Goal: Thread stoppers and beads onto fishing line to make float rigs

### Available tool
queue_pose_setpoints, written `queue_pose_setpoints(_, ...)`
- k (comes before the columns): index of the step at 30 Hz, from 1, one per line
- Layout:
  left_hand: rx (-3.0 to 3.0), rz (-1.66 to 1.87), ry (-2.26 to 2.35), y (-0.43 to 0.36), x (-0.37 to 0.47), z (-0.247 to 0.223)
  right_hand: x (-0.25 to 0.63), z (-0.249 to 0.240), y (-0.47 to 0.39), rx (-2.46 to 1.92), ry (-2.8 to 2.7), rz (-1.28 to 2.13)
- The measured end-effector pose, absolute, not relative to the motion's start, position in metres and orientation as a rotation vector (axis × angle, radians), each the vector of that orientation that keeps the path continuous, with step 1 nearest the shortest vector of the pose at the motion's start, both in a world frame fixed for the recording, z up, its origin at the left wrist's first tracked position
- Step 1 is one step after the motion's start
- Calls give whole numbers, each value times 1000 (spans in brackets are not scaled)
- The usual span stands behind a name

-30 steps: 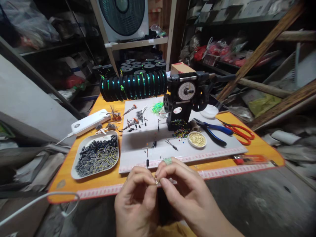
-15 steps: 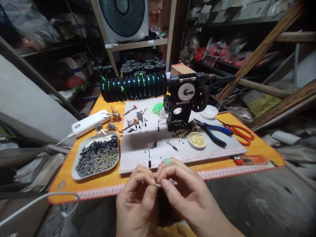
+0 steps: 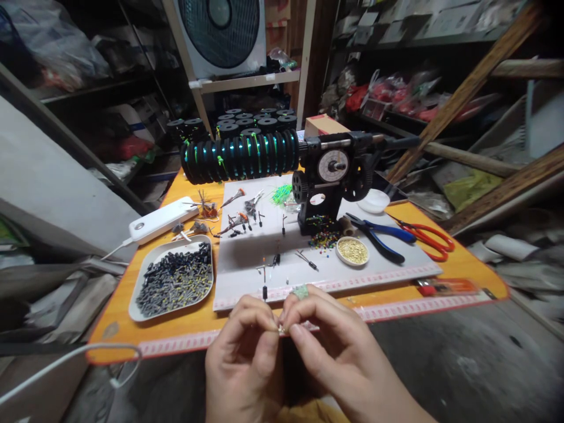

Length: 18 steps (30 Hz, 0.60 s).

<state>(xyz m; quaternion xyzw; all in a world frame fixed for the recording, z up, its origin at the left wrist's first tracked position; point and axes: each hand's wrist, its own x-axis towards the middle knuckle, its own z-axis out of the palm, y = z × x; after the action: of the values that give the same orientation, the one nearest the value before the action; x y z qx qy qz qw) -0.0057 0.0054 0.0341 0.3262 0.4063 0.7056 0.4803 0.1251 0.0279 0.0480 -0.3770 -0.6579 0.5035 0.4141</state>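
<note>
My left hand (image 3: 247, 355) and my right hand (image 3: 337, 346) meet at the fingertips over the table's front edge. Thumb and index finger of each are pinched on a tiny pale gold piece (image 3: 281, 330), too small to name. A green wrap (image 3: 301, 291) circles a finger of my right hand. Just beyond my left fingers is a small black cylinder (image 3: 265, 292) with a thin stem. More such pieces with wire ends (image 3: 312, 264) lie scattered on the white board (image 3: 247, 282). A small dish of gold bits (image 3: 352, 251) stands on the board's right side.
A tray (image 3: 132, 305) of black and grey cylinders stands at left, near a white power bank (image 3: 163, 219). A black winding machine (image 3: 324, 194) carries a row of spools (image 3: 240, 155). Blue-handled pliers (image 3: 379, 235), red scissors (image 3: 434, 238) and coloured beads (image 3: 324, 239) are at right.
Both hands keep their pinch at almost the same place. The fingertips have shifted slightly, and a little more of the tiny gold piece shows between them.
</note>
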Motion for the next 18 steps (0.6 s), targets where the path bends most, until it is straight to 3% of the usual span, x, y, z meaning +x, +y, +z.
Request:
queue_pose_setpoints(8,840,1691,975,4,-6,32,124,48,26,-965,-1664,1256)
queue_pose_setpoints(18,989,1777,1113,0,-3,24,126,45,33,-1026,-1932,931)
